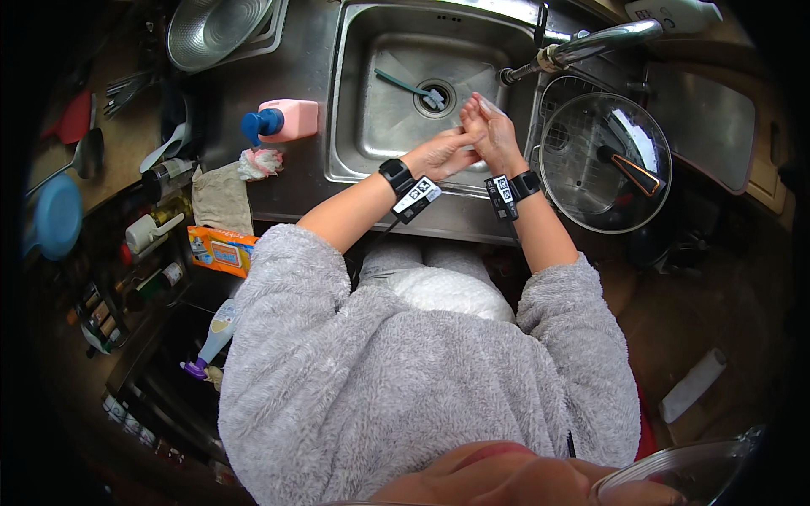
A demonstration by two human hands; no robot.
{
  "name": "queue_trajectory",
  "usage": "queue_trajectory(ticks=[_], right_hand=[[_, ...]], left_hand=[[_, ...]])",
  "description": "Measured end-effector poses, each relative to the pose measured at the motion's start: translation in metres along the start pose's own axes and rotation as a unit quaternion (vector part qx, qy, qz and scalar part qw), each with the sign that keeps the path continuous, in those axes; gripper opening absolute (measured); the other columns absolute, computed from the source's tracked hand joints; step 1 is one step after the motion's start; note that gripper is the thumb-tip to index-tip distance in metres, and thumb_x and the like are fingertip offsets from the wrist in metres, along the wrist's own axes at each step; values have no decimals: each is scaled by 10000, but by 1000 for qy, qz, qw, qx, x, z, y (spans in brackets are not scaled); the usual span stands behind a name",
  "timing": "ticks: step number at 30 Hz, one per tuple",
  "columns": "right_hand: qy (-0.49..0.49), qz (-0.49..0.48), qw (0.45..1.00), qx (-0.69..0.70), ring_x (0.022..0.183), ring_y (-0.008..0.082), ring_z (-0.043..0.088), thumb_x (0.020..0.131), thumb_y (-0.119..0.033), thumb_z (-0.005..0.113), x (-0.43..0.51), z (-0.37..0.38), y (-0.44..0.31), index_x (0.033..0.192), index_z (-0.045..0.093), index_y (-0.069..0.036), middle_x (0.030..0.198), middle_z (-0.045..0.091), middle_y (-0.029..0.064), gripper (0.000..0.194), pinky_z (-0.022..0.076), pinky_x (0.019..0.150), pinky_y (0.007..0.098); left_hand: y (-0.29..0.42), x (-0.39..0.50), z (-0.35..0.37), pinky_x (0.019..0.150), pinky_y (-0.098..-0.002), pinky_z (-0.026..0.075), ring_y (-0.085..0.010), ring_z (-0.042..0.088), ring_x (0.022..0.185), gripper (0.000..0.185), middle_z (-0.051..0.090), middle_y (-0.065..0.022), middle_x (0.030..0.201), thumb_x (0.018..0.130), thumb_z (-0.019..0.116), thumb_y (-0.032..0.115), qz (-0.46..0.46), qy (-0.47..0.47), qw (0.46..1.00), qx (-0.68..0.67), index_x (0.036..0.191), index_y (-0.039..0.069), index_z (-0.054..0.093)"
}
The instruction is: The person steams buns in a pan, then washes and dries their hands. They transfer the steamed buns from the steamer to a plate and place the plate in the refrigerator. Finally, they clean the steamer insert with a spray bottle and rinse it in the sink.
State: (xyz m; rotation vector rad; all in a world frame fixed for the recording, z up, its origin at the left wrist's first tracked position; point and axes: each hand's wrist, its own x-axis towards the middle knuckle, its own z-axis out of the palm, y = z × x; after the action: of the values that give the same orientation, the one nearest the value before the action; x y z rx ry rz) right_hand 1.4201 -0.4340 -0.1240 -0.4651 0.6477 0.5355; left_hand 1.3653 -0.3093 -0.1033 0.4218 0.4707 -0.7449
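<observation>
Above the front right part of the stainless steel sink, my hands meet. My left hand has its fingers spread and reaches against the heel and palm of my right hand. The right hand's fingers point away from me, stretched out, with what looks like white lather on them. Neither hand holds an object. A brush with a teal handle lies in the sink, its pale bristles over the drain. The faucet spout hangs just beyond my right hand, and I see no water running from it.
A pink pump bottle lies left of the sink near a crumpled cloth and a beige cloth. A glass lid rests over a wire rack at right. Metal bowls stand back left; an orange wipes pack sits nearer.
</observation>
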Motion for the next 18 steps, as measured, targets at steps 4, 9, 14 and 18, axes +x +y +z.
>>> queue_trajectory(ticks=[4,9,14,18], right_hand=[[-119,-19,982,147,1290,380,403,1019,-417,284,-7,17,15,1345,291,136,1348,406,293,642,343,1110,431],[-146,-70,985,58,1349,389,314,1002,-495,278,-23,35,11,1369,229,154,1402,327,316,747,283,1145,422],[-173,-12,983,65,1333,293,354,1013,-382,371,-39,24,3,1354,308,86,1391,381,220,582,255,1154,372],[-84,35,992,-87,1340,244,339,948,-131,532,-56,3,1,1369,321,69,1357,405,182,512,251,1152,348]], left_hand=[[-6,26,14,1015,-371,418,-208,519,1160,479,511,-104,1264,931,602,166,80,-13,997,-13,1336,27,387],[-2,40,12,920,-338,471,-184,561,1050,275,564,-63,1138,973,536,231,143,41,988,36,1195,76,487],[0,53,16,843,-318,480,-161,563,917,206,572,-40,991,983,516,283,144,76,985,-59,1031,83,515],[31,60,-2,578,-243,395,-103,347,533,386,319,29,573,1003,406,424,172,52,979,-97,771,117,428]])
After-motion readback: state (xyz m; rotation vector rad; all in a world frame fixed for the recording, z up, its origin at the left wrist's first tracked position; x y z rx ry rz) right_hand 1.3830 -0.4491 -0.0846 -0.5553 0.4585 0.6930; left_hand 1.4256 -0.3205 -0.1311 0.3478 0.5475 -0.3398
